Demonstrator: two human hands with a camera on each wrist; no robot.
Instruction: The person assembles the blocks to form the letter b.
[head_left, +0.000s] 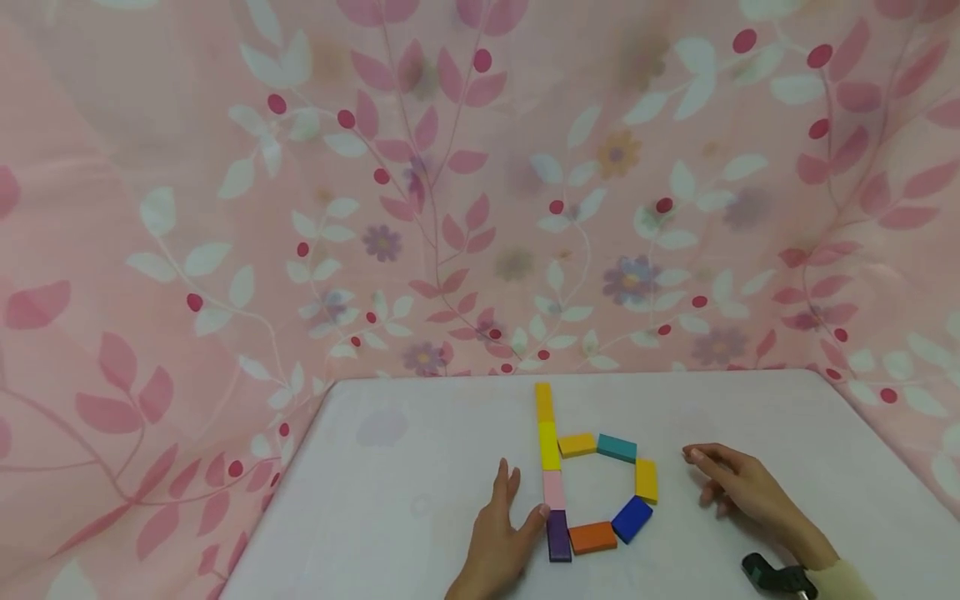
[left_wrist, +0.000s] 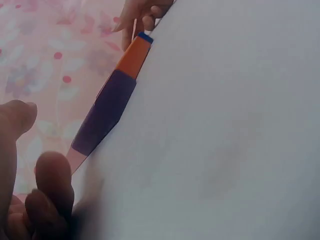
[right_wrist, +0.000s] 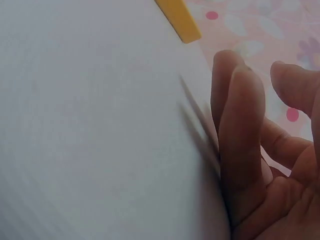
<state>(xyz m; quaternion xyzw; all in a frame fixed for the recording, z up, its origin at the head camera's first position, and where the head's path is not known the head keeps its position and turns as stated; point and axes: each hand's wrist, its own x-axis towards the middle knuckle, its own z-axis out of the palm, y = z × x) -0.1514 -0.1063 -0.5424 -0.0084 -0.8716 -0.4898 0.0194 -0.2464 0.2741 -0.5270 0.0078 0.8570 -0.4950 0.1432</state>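
Note:
Flat coloured blocks lie in a "b" shape. Its upright runs from an amber block (head_left: 543, 403) through a yellow block (head_left: 549, 446) and a pink block (head_left: 553, 490) to a purple block (head_left: 558, 536). The bowl has a small yellow block (head_left: 577, 445), a teal block (head_left: 617, 448), another yellow block (head_left: 646, 482), a blue block (head_left: 632, 519) and an orange block (head_left: 593, 537). My left hand (head_left: 501, 537) is left of the upright, fingers extended, thumb tip at the pink-purple joint; contact is unclear. Apart from the bowl, my right hand (head_left: 742, 487) hovers or rests, fingers loosely bent, holding nothing.
The blocks lie on a white table (head_left: 390, 500), whose far edge meets a pink floral curtain (head_left: 450, 208). A dark strap or device (head_left: 776, 577) sits by my right wrist, beside a pale sleeve (head_left: 840, 581).

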